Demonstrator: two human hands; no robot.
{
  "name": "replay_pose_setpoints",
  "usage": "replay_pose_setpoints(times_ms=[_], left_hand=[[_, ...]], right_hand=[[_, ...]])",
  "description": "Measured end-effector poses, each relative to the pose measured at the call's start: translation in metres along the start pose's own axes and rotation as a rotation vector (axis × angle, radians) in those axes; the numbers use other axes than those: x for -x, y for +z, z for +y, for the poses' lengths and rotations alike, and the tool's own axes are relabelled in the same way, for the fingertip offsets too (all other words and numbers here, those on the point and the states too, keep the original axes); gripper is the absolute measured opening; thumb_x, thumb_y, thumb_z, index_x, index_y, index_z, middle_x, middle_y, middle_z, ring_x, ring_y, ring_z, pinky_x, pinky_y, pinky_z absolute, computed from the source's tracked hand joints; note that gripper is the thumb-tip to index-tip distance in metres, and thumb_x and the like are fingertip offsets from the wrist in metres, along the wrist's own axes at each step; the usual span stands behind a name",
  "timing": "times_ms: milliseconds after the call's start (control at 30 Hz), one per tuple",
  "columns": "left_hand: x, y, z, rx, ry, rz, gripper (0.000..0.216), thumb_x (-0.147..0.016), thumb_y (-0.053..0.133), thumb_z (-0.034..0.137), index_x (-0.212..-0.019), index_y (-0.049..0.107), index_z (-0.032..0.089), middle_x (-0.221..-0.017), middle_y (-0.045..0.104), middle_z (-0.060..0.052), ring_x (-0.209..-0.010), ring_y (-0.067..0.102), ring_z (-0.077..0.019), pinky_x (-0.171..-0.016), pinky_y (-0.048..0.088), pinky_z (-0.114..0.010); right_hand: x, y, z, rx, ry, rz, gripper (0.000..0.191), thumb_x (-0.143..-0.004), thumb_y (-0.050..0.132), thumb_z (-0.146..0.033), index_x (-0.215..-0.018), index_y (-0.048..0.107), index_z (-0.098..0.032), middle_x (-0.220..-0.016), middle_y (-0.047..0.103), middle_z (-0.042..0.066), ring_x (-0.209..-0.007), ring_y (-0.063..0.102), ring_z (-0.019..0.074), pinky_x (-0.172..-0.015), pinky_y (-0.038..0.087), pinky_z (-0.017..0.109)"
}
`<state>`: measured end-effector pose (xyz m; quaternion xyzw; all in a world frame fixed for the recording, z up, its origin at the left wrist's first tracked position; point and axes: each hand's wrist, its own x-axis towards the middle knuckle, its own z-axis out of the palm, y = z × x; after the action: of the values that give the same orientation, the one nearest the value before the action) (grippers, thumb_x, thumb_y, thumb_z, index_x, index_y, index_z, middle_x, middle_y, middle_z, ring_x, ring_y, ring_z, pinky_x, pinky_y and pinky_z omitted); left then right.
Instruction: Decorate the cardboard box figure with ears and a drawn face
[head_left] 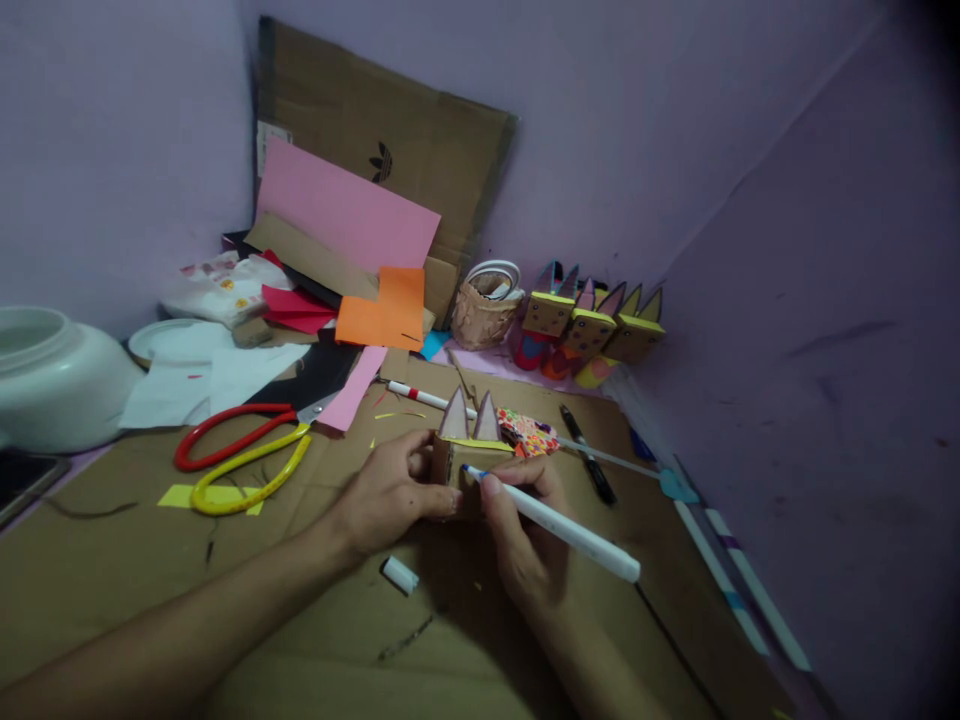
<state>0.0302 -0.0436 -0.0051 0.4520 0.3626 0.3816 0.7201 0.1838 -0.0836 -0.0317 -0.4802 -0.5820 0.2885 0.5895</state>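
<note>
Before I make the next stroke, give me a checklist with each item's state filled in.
1. Left grip holding the cardboard box: ok.
2. White marker in the right grip, tip toward the box's front: ok.
3. Tip actually touching that face: cannot tell.
4. Pointed ears upright on the box: ok.
5. Cap off, lying on the cardboard sheet: ok.
6. Scissors apart from both hands: ok, off to the left.

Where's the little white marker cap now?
In the head view, the marker cap lies on the brown cardboard sheet, a little left of the picture's centre line, just below the left hand.
</note>
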Motion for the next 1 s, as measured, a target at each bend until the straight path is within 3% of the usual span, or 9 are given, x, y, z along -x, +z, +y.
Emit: replay_pose_setpoints(times_ms=[1000], left_hand=[[0.0005,0.0008,0.0025,-0.034,-0.017,0.014,0.061,-0.054,0.079,0.017,-0.112,0.059,0.014,-0.096,0.073,-0.009,-0.091,0.066,-0.028,-0.08,0.05,-0.038]], right_hand=[[-0.001,-0.002,-0.0029,0.044,-0.01,-0.038,0.008,-0.088,0.062,-0.027,-0.083,0.056,-0.023,-0.073,0.059,-0.002,-0.062,0.053,0.0129,-0.057,0.04,0.025]])
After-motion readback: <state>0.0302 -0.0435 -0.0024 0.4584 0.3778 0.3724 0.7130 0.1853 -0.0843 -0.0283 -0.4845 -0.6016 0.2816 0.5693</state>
